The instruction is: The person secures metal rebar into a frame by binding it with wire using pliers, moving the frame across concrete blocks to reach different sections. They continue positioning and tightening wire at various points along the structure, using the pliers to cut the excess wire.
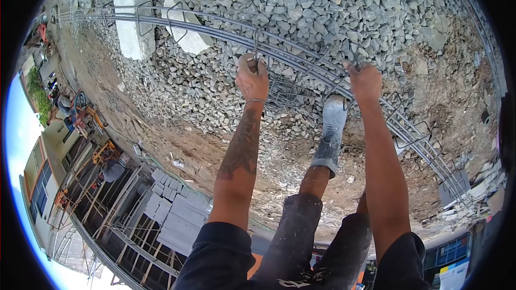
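Note:
A long cage of steel rebar (215, 31) runs across the view, with square wire stirrups (145, 17) around the bars. My left hand (251, 79) is closed around the lower part of one stirrup, just below the bars near the middle. Farther right, my right hand (366, 81) is closed in a fist against the rebar. What lies inside its fingers is hidden. A pile of loose stirrups (285, 94) lies on the gravel under the bars, between my hands. My boot (335, 121) stands close to the rebar, below and left of my right hand.
Two concrete blocks (134, 43) (193, 37) lie under the left part of the cage. Crushed gravel (333, 0) covers the ground beyond. More rebar (478, 16) curves along the right edge. People (110, 172) are by a timber frame and stacked grey blocks (180, 220) at lower left.

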`<state>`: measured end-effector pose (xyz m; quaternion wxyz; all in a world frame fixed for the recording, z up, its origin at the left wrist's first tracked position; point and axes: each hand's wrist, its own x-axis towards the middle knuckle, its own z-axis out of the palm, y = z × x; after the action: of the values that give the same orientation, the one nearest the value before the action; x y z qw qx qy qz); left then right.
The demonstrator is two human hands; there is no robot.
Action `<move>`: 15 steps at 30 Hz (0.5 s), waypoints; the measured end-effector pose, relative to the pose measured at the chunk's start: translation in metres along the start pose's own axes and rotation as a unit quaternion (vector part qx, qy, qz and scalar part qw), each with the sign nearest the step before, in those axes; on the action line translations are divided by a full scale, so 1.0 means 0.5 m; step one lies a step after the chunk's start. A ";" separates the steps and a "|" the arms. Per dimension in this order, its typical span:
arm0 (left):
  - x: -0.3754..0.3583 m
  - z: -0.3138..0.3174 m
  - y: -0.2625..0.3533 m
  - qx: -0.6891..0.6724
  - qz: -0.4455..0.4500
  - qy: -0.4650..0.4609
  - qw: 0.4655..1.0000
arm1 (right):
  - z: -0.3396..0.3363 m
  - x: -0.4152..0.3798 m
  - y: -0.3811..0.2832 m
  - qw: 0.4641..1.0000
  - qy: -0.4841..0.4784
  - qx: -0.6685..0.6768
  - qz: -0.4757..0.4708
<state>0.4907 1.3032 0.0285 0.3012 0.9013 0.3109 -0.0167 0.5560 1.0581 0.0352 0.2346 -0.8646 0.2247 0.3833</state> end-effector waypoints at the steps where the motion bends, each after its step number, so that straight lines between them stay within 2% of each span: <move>1: 0.002 -0.006 0.014 0.001 -0.001 0.000 1.000 | -0.001 -0.004 -0.002 1.000 0.007 0.007 -0.001; 4: 0.015 -0.018 0.041 0.004 0.001 -0.004 1.000 | 0.007 0.000 0.003 0.999 0.019 0.026 0.004; 6: 0.040 -0.022 0.042 0.109 -0.004 -0.049 0.993 | 0.011 0.001 0.006 0.999 0.016 0.034 0.003; 7: 0.052 -0.018 0.035 0.105 -0.005 -0.051 0.993 | 0.007 -0.001 0.007 0.999 0.014 0.042 0.005; 9: 0.066 -0.014 0.026 0.137 0.167 0.027 0.976 | -0.007 -0.011 0.007 0.998 0.023 0.052 0.008; 10: 0.067 -0.014 0.026 0.142 0.178 0.059 0.972 | -0.013 -0.015 0.009 0.997 0.030 0.068 0.007; 13: 0.085 -0.033 0.030 0.094 0.134 0.022 0.986 | -0.035 -0.039 0.019 0.991 0.055 0.110 0.062; 15: 0.110 -0.052 0.030 0.100 0.150 0.021 0.983 | -0.055 -0.072 0.030 0.986 0.073 0.134 0.069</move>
<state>0.5394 1.3384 0.0459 0.2021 0.9635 0.1749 0.0166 0.5407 1.0379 0.0758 0.3039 -0.8335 0.3497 0.3011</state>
